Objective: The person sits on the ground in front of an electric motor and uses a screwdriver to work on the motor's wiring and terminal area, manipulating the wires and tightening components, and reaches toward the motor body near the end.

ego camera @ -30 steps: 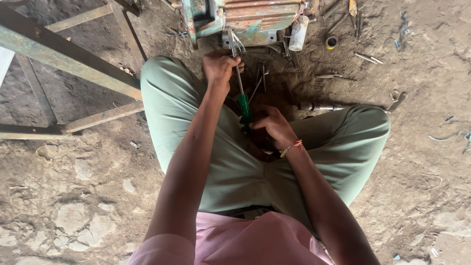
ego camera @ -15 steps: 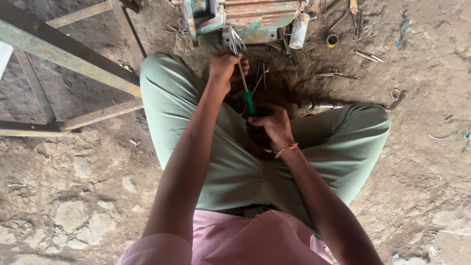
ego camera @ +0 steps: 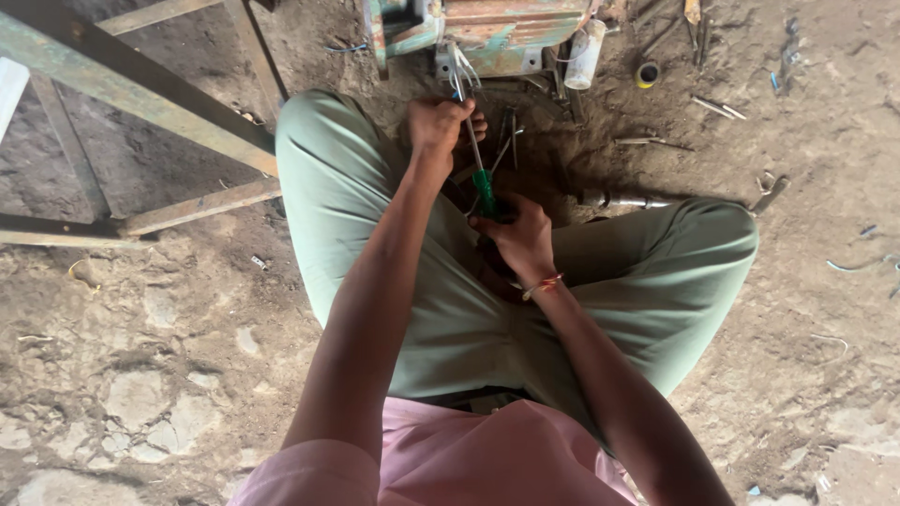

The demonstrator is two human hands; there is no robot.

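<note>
Two hands are working over crossed legs in pale green trousers, on cracked, dusty dirt ground (ego camera: 141, 375). Angle-iron frame (ego camera: 141, 103), rusty w/ flaking green paint, is slanting across upper left. Boxy metal machine (ego camera: 497, 28), worn green and rust-red, is sitting at top centre, wires hanging off its front. White cylinder can (ego camera: 583, 54) is standing just right of it, w/ a small yellow-and-black roll (ego camera: 646, 74) nearby; can't read any label. Left hand (ego camera: 439, 122) is reaching fwd, fingers curled tight around the screwdriver (ego camera: 478, 159) shaft near its tip end, right below the machine. Right hand (ego camera: 520, 234) is lower, fingers clamped on the green plastic handle; red-orange thread band on the wrist. Screwdriver's long axis is running near vertical in view, thin steel shaft pointing up-left toward the machine, handle toward the lap.
</note>
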